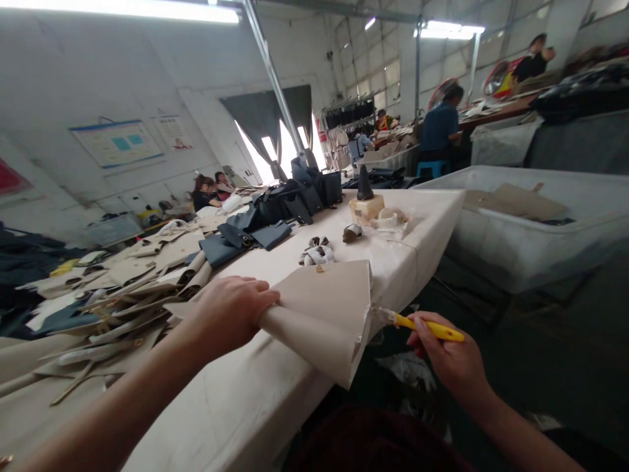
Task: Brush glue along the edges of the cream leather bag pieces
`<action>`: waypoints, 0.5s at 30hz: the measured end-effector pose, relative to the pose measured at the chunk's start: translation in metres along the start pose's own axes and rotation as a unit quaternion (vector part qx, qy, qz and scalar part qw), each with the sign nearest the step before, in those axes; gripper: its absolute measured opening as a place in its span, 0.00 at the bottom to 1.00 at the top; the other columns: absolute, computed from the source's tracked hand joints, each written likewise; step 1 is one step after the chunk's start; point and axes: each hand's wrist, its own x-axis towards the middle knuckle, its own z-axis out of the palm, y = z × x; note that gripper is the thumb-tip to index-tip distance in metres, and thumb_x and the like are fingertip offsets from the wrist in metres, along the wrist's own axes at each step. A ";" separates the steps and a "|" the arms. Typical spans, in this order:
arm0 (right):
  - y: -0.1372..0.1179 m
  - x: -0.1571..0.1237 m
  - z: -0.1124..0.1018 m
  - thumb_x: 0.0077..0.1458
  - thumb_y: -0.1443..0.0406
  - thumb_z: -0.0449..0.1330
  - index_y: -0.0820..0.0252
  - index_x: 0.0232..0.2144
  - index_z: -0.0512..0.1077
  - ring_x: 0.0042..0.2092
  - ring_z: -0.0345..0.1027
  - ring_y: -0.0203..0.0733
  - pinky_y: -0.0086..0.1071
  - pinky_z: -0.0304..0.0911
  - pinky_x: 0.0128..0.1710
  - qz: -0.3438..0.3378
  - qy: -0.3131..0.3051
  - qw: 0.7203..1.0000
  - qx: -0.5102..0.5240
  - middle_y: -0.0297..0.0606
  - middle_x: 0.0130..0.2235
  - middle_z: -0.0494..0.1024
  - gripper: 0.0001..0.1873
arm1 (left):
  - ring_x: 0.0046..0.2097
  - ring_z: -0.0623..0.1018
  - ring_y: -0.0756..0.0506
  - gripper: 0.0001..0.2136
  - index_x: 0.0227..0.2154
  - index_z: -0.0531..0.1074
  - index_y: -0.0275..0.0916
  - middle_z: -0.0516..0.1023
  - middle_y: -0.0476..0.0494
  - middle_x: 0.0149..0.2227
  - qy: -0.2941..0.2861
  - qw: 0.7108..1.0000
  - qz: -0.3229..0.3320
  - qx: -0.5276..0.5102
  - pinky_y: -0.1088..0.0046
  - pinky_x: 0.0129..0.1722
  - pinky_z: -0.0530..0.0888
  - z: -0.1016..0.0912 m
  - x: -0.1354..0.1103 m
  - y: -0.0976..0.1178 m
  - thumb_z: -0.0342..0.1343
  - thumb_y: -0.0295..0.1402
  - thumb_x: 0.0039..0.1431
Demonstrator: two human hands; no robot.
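Observation:
My left hand (230, 311) is closed on the folded end of a beige leather piece (327, 308), pinning it on the white table (275, 387) so that its far edge hangs over the table's side. My right hand (449, 357) grips a yellow-handled brush (427, 328) beyond the table edge. The brush's tip touches the piece's overhanging edge.
Several beige cut pieces (113, 308) lie piled to the left. Dark blue pieces and bags (275, 216) sit farther along the table, with small parts (317, 252) and a block with a black cone (366, 200). A large white bin (531, 229) stands on the right. Other people work at distant tables.

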 end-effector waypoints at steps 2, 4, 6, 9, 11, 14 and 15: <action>-0.004 -0.002 -0.006 0.56 0.50 0.51 0.60 0.35 0.71 0.20 0.68 0.37 0.28 0.64 0.21 0.025 0.021 0.999 -0.004 0.34 0.21 0.74 0.20 | 0.30 0.73 0.45 0.07 0.27 0.73 0.42 0.74 0.47 0.25 -0.012 1.000 0.006 0.019 0.70 0.28 0.63 0.001 0.001 0.003 0.53 0.26 0.46; -0.007 -0.003 -0.013 0.55 0.49 0.52 0.60 0.34 0.71 0.20 0.68 0.38 0.28 0.65 0.21 0.040 0.046 0.998 -0.007 0.34 0.22 0.74 0.21 | 0.30 0.73 0.44 0.05 0.25 0.73 0.40 0.74 0.45 0.26 0.028 0.997 -0.030 0.060 0.70 0.27 0.62 0.007 0.003 0.001 0.52 0.27 0.47; -0.008 -0.003 -0.022 0.54 0.49 0.52 0.60 0.34 0.71 0.21 0.68 0.37 0.28 0.65 0.21 0.043 0.071 0.997 -0.010 0.35 0.22 0.74 0.21 | 0.30 0.73 0.44 0.05 0.24 0.72 0.39 0.74 0.44 0.25 0.090 0.987 -0.074 0.107 0.70 0.27 0.62 0.015 0.004 -0.008 0.52 0.27 0.47; -0.009 -0.002 -0.035 0.53 0.48 0.52 0.60 0.34 0.71 0.22 0.68 0.38 0.28 0.66 0.22 0.052 0.104 0.993 -0.012 0.35 0.23 0.75 0.22 | 0.28 0.72 0.43 0.05 0.25 0.73 0.38 0.73 0.44 0.25 0.186 0.963 -0.081 0.177 0.69 0.26 0.62 0.024 0.007 -0.027 0.52 0.27 0.47; -0.010 -0.001 -0.043 0.53 0.47 0.53 0.59 0.35 0.71 0.23 0.69 0.38 0.28 0.66 0.23 0.058 0.126 0.990 -0.016 0.35 0.23 0.75 0.22 | 0.28 0.72 0.43 0.05 0.26 0.72 0.37 0.74 0.43 0.25 0.238 0.948 -0.053 0.203 0.68 0.26 0.63 0.029 0.007 -0.036 0.51 0.27 0.49; -0.013 -0.002 -0.052 0.53 0.47 0.52 0.57 0.34 0.71 0.24 0.69 0.39 0.29 0.66 0.24 0.060 0.156 0.986 -0.028 0.36 0.24 0.76 0.21 | 0.28 0.71 0.43 0.05 0.27 0.71 0.37 0.73 0.43 0.25 0.263 0.944 -0.004 0.200 0.68 0.28 0.64 0.041 0.004 -0.037 0.49 0.27 0.53; -0.014 -0.002 -0.054 0.53 0.47 0.52 0.56 0.34 0.71 0.24 0.69 0.40 0.30 0.67 0.24 0.063 0.163 0.984 -0.034 0.36 0.24 0.76 0.21 | 0.28 0.71 0.44 0.06 0.28 0.70 0.37 0.73 0.44 0.25 0.256 0.948 0.008 0.191 0.68 0.28 0.64 0.047 0.001 -0.033 0.49 0.26 0.54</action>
